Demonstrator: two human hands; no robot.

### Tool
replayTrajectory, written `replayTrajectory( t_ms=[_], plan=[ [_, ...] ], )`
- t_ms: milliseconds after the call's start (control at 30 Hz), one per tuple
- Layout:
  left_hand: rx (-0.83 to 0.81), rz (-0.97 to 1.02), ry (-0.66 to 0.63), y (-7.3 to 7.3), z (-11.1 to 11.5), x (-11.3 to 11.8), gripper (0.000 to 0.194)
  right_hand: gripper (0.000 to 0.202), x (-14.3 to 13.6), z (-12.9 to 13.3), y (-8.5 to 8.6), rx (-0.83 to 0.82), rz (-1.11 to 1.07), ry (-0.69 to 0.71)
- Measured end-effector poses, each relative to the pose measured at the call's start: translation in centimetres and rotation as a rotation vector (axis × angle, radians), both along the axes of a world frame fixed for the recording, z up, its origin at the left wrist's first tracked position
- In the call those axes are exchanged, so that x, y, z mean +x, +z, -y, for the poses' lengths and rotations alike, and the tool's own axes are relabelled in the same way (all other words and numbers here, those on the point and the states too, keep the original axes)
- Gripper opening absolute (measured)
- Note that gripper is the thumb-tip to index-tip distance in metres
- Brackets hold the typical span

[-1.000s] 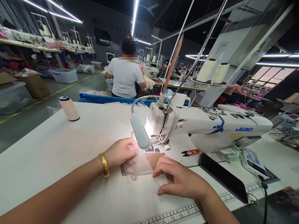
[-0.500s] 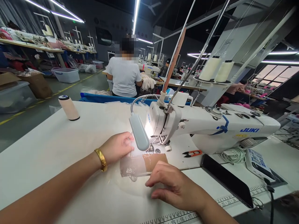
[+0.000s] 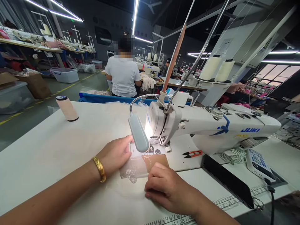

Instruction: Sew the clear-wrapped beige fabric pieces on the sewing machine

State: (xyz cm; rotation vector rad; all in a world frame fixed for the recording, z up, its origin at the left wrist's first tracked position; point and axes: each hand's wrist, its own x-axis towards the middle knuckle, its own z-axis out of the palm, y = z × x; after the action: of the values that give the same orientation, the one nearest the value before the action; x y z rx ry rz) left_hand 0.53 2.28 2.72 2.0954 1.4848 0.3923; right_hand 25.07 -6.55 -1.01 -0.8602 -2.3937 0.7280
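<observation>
My left hand [image 3: 116, 152], with a gold bangle [image 3: 99, 169] at its wrist, is closed in a pinch left of the needle area. What its fingertips hold, if anything, is hidden beside the grey lamp head [image 3: 138, 133]. My right hand [image 3: 167, 189] has its fingers curled together at the near edge of a brown patch [image 3: 153, 161]. Whatever may be in those fingers does not show. Between the hands, a clear, wrinkled plastic film [image 3: 133, 167] lies flat, joining the brown patch. Behind it stands a white sewing machine [image 3: 201, 122], its needle partly covered by the lamp.
A thread cone [image 3: 67, 108] stands at the tabletop's left. Right of the hands lie orange-handled thread snips [image 3: 192, 154], a black phone [image 3: 227, 179] and a coiled cable [image 3: 234, 155]. A printed ruler [image 3: 178, 219] runs along the front edge. A person [image 3: 124, 75] sits ahead.
My right hand has gone from fingers apart to curled shut, shifting slightly left. My left hand has moved a little left and down, still pinched. The view has shifted slightly.
</observation>
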Motion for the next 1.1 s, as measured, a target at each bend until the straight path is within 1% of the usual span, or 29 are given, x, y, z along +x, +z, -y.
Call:
replayTrajectory(
  t_ms=[133,267,433,567,767,900,1000,1033,1100],
  plan=[
    [0.031,0.063,-0.056,-0.1,-0.1,-0.2,0.029,0.011,-0.1,0.0,0.3,-0.018,-0.015,-0.005],
    [-0.005,0.044,-0.077,0.0,0.1,-0.3,0.033,0.008,0.0,0.0,0.1,-0.016,-0.053,-0.024],
    [-0.019,0.021,-0.074,0.3,0.4,-0.3,0.035,0.007,0.2,0.0,-0.4,-0.027,-0.087,-0.023],
    [0.027,0.017,-0.077,-0.1,0.4,-0.2,0.035,0.011,0.2,0.0,-0.4,-0.035,-0.093,-0.020],
    [0.111,0.004,-0.095,-0.5,0.6,-0.1,0.032,0.010,0.1,-0.1,-0.2,-0.011,-0.090,-0.021],
    [0.171,-0.025,-0.117,-0.6,0.5,-0.3,0.028,0.009,0.2,-0.1,-0.3,0.017,-0.062,-0.010],
    [0.241,-0.051,-0.149,-1.0,0.5,-0.6,0.028,0.007,0.2,0.0,-0.5,0.040,-0.051,-0.001],
    [0.300,-0.064,-0.162,-1.2,0.5,-0.6,0.027,0.007,0.2,0.0,-0.6,0.050,-0.052,0.001],
    [0.468,-0.090,-0.200,-1.3,0.7,-0.6,0.025,0.008,0.2,-0.1,-0.7,0.073,-0.051,0.004]
  ],
)
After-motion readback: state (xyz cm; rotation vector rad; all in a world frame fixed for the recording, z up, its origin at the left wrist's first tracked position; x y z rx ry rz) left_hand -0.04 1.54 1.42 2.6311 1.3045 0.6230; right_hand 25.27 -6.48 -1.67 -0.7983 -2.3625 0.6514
